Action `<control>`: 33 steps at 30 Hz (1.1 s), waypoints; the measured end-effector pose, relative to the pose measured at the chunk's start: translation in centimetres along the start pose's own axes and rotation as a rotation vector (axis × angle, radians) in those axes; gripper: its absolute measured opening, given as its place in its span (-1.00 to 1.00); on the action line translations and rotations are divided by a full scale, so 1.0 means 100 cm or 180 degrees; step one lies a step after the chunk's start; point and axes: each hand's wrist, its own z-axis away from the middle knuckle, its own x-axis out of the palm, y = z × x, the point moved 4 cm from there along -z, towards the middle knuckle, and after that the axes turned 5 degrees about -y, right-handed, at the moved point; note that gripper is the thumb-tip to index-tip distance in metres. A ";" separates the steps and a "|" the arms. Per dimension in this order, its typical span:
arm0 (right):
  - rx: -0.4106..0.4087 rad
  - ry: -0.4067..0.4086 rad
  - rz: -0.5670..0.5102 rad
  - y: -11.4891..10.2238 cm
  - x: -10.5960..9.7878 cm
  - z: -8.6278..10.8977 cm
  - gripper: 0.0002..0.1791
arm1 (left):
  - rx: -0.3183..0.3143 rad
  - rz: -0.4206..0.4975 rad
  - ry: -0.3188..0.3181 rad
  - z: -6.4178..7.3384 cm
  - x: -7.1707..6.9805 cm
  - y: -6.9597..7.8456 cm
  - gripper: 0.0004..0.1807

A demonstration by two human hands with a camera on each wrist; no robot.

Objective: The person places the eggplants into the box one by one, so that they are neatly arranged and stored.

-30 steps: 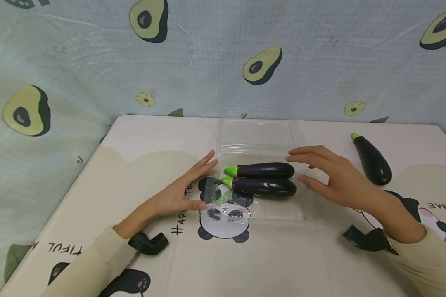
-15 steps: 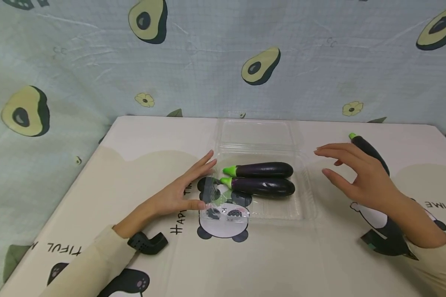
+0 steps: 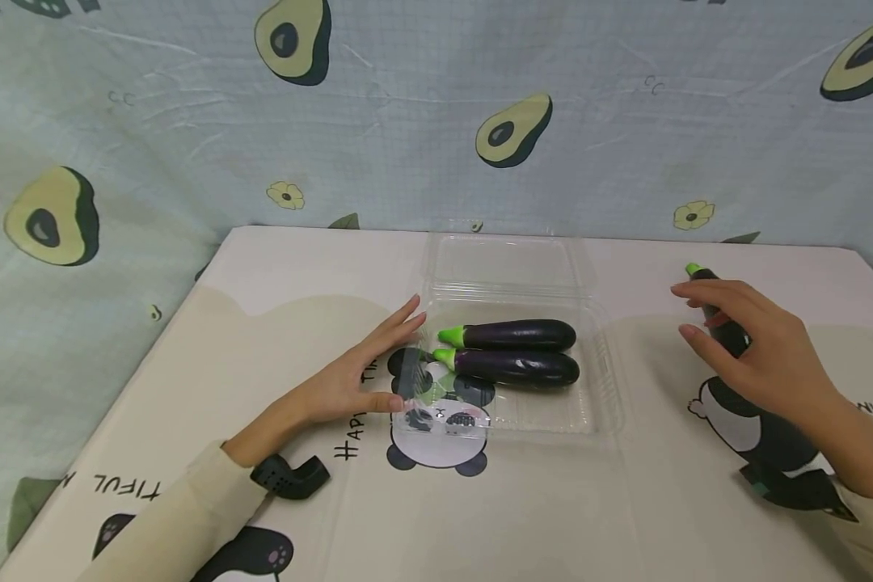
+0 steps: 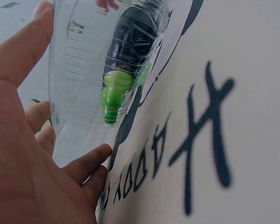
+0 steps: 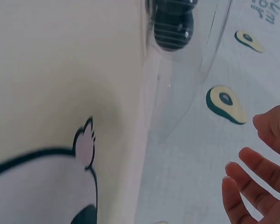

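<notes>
Two dark purple eggplants with green stems, the far eggplant (image 3: 520,334) and the near eggplant (image 3: 516,367), lie side by side in a clear plastic clamshell box (image 3: 546,412), stems to the left. Its lid (image 3: 505,260) is folded back, away from me. My left hand (image 3: 349,380) rests at the box's left wall, fingers spread and thumb near the front corner; the left wrist view shows the fingertips right at the clear wall. Over a third eggplant (image 3: 733,338) on the right, my right hand (image 3: 771,347) hovers with relaxed, slightly bent fingers, hiding much of it.
The table has a pale cover (image 3: 553,501) printed with pandas and lettering. Behind it hangs a light cloth (image 3: 407,105) with avocado prints. Each wrist wears a black device, like the left wrist device (image 3: 291,477).
My right hand has moved rightward from beside the box to above the third eggplant. My left hand, the box and its two eggplants stay in place.
</notes>
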 end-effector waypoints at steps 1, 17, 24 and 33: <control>0.0042 -0.0006 0.0023 0.001 -0.002 0.002 -0.48 | -0.0003 0.0004 0.0000 0.000 0.000 0.000 -0.01; 0.0484 0.0032 0.0229 0.030 -0.015 0.023 -0.41 | 0.0000 0.0024 0.0009 0.003 0.001 0.000 -0.02; 0.0553 0.0124 0.0287 0.038 -0.018 0.026 -0.43 | -0.0010 0.0012 0.0018 0.002 -0.001 0.002 -0.01; 0.1041 0.0208 0.0467 0.054 -0.016 0.038 -0.43 | -0.0027 0.0009 0.0006 0.001 0.000 0.001 -0.01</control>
